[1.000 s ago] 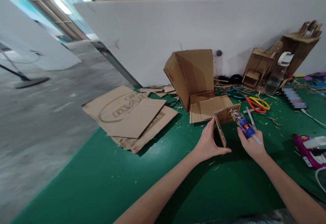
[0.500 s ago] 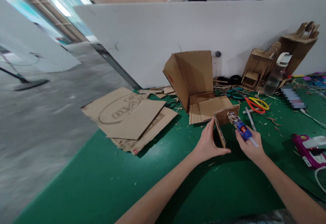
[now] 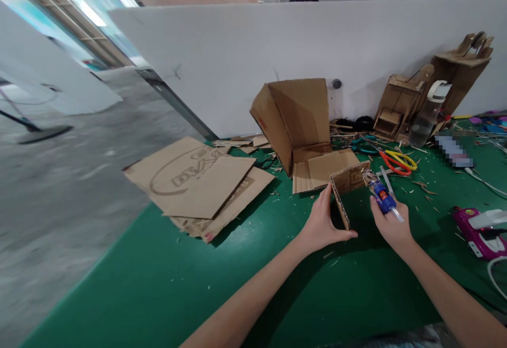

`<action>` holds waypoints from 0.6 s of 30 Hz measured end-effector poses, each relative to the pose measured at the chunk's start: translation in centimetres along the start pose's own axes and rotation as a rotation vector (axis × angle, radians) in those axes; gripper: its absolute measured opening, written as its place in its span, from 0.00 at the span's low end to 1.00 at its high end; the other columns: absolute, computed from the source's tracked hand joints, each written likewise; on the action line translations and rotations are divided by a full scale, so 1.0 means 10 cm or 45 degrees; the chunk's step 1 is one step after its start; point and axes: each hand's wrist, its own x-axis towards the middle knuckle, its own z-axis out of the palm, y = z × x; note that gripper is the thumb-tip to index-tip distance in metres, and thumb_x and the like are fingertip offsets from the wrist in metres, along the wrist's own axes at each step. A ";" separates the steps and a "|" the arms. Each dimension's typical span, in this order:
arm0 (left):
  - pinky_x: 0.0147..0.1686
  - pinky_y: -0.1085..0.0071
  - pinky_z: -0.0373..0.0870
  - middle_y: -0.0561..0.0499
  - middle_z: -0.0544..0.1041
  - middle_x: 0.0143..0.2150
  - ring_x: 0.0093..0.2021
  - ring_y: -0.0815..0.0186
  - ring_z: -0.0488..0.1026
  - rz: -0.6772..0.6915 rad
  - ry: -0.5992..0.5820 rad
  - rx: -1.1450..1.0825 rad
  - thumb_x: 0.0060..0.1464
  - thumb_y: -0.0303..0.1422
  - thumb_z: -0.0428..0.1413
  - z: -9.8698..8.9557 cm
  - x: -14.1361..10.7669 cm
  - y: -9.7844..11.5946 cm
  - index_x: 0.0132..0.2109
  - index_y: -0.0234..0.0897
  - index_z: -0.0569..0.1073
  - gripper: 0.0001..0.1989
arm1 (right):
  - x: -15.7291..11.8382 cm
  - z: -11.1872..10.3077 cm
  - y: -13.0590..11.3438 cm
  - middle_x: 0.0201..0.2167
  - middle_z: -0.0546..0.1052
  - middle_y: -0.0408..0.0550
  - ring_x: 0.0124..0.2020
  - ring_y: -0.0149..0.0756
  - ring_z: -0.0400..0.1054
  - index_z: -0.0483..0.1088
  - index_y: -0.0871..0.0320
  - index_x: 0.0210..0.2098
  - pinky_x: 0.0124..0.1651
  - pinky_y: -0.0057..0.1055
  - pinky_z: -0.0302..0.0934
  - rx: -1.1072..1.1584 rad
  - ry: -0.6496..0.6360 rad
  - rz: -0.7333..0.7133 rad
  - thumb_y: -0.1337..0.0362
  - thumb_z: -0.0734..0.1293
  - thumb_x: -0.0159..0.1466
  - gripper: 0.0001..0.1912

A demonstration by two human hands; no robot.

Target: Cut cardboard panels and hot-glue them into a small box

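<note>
My left hand [image 3: 322, 226] grips a folded piece of cardboard [image 3: 340, 203], its thumb at the lower edge and fingers on the outer side. Two panels of the piece stand upright and meet at a corner. A blue hot glue gun [image 3: 383, 200] is in my right hand [image 3: 394, 226], a clear glue stick poking out of its back end. The gun's nozzle is at the right end of the far panel; I cannot tell whether it touches. Just behind stands a larger open cardboard structure [image 3: 304, 113] with a flat cardboard flap [image 3: 327, 168] in front.
Flat cardboard sheets [image 3: 194, 179] lie at left. Scissors with red and yellow handles [image 3: 400, 162], a water bottle [image 3: 428, 115], a phone [image 3: 455, 150] and a magenta power strip [image 3: 479, 234] are at right. Cardboard models [image 3: 404, 102] lean against the white partition [image 3: 206, 63]. Scraps litter the green table [image 3: 158, 284].
My right hand has moved the glue gun slightly right along the far panel, toward its right end. My left hand keeps its hold on the cardboard. The view has shifted slightly.
</note>
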 end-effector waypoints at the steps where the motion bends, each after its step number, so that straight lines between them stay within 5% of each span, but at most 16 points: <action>1: 0.65 0.40 0.49 0.33 0.46 0.72 0.71 0.40 0.45 -0.004 -0.003 -0.001 0.33 0.56 0.67 0.00 0.00 0.00 0.71 0.42 0.35 0.68 | 0.00 0.00 0.00 0.15 0.70 0.43 0.16 0.32 0.67 0.65 0.56 0.24 0.20 0.26 0.57 -0.016 0.008 0.012 0.53 0.64 0.64 0.17; 8: 0.65 0.39 0.49 0.34 0.47 0.71 0.70 0.39 0.46 -0.001 0.003 -0.003 0.32 0.56 0.67 -0.01 0.00 0.01 0.71 0.42 0.36 0.68 | -0.01 -0.01 0.01 0.15 0.70 0.44 0.16 0.33 0.67 0.64 0.55 0.23 0.19 0.27 0.58 -0.029 0.037 0.072 0.51 0.63 0.64 0.19; 18: 0.65 0.42 0.50 0.32 0.48 0.71 0.70 0.39 0.47 0.024 0.021 0.006 0.32 0.57 0.67 0.01 0.01 0.00 0.71 0.39 0.38 0.68 | -0.06 0.04 -0.01 0.18 0.73 0.44 0.17 0.32 0.68 0.66 0.56 0.28 0.21 0.25 0.58 0.116 -0.177 -0.001 0.53 0.65 0.63 0.14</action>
